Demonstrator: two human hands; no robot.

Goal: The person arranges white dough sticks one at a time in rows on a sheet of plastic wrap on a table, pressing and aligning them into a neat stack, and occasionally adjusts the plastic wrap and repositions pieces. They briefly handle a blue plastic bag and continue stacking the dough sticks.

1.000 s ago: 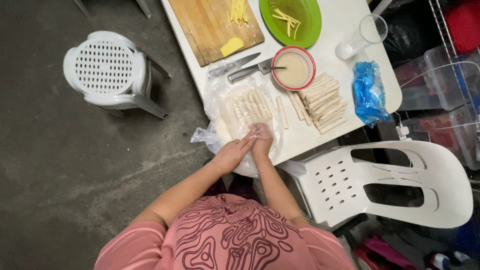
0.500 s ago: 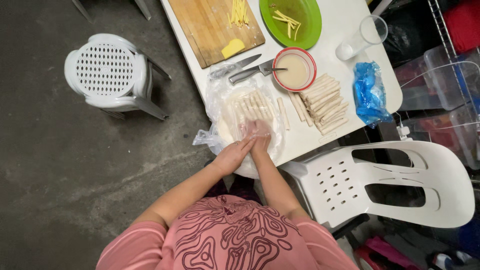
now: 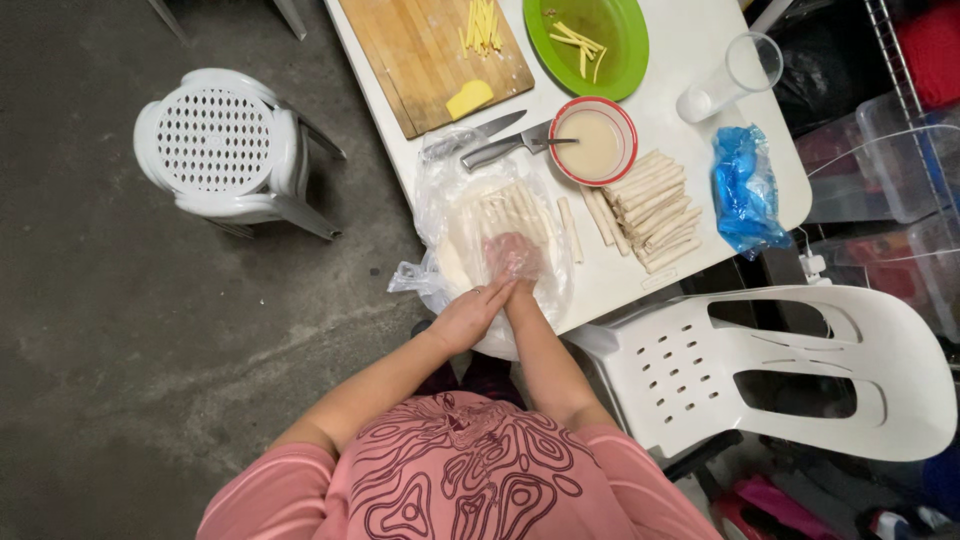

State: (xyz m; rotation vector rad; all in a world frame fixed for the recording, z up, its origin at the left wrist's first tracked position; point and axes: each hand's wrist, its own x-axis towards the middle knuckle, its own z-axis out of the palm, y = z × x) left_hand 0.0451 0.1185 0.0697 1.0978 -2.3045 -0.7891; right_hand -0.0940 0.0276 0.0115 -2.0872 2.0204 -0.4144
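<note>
Both hands (image 3: 495, 290) w/ palms flat on wrapper (image 3: 505, 255); knife (image 3: 505, 145), bowl (image 3: 592, 142) nearby.

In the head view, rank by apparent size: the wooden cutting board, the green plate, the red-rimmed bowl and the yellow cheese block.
1. wooden cutting board, though cut off at the frame's top
2. green plate, also partly cut off
3. red-rimmed bowl
4. yellow cheese block

We extend both forearms forward from the torso so that they converge toward a single spot. Our left hand (image 3: 468, 316) lies palm down, fingers together and stretched forward, its inner edge touching the right wrist. Our right hand (image 3: 514, 258) reaches slightly farther ahead, fingers loosely curled and seen through a thin clear film. Both elbows are bent, the upper arms held close to the body.
</note>
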